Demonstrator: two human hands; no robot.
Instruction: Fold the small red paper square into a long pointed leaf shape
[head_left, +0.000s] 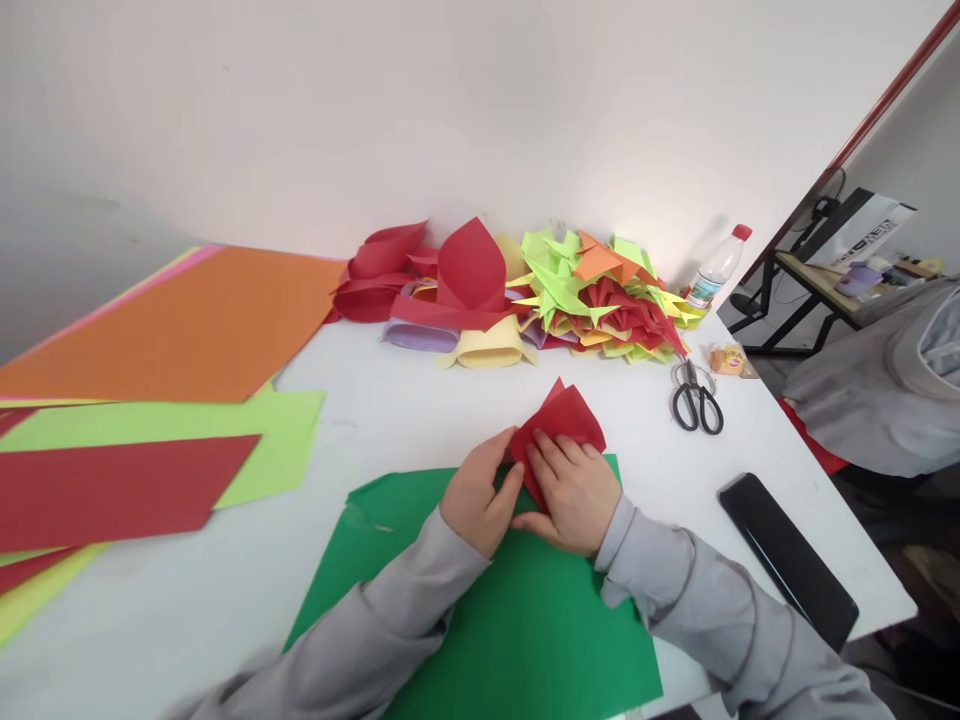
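Note:
A folded piece of red paper (576, 415) lies at the far edge of the green sheet (525, 620), its upper flaps standing slightly apart. My left hand (478, 495) pinches its left edge between thumb and fingers. From the right, my right hand (574, 492) grips the same paper, its fingers pressed on the top face and the thumb pointing left below. Both hands cover the paper's lower part, so the fold there is hidden.
Orange sheets (187, 320), lime sheets (277, 445) and red sheets (120, 490) lie left. Behind are curled red paper shapes (471, 265) and a pile of folded pieces (600, 290). Rightward are scissors (697, 400), a bottle (716, 270), a small snack packet (727, 360) and a black phone (787, 560).

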